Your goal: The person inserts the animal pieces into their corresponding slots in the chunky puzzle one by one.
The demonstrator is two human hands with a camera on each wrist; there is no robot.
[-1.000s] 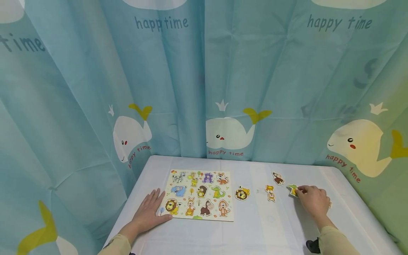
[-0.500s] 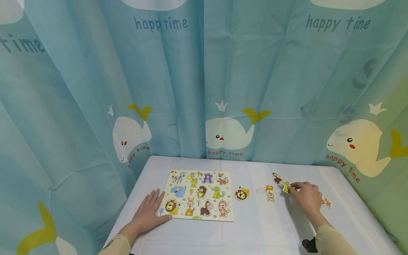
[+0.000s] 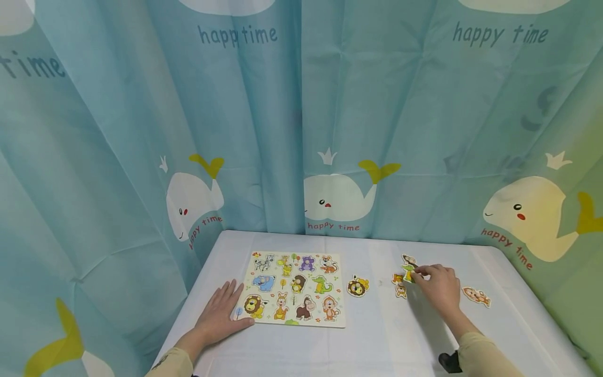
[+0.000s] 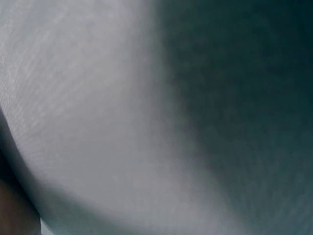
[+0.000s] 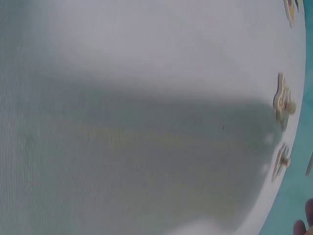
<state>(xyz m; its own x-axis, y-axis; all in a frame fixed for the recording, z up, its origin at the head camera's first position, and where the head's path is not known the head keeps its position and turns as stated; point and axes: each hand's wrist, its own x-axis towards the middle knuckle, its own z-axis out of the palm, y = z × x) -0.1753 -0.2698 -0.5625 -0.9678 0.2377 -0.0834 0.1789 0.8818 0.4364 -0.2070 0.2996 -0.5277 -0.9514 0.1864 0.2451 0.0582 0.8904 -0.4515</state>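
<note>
Just above the white table, my right hand pinches a green crocodile puzzle piece between thumb and fingers. The crocodile overlaps a brown animal piece and an orange-and-white animal piece in the head view. Left of these lies a lion piece. My left hand rests flat with its fingers along the left edge of the animal puzzle board, thumb at its lower corner. In the right wrist view, only fingertips show at the lower right, and the crocodile is mostly hidden.
A monkey piece lies to the right of my right wrist. Knobbed pieces stand out along the right side of the right wrist view. A blue whale-print curtain hangs behind the table. Blurred pale cloth fills the left wrist view.
My right hand has moved left with the crocodile piece, from the right of the brown piece to over the orange-and-white one. The monkey piece has come into full view. The left hand stays put.
</note>
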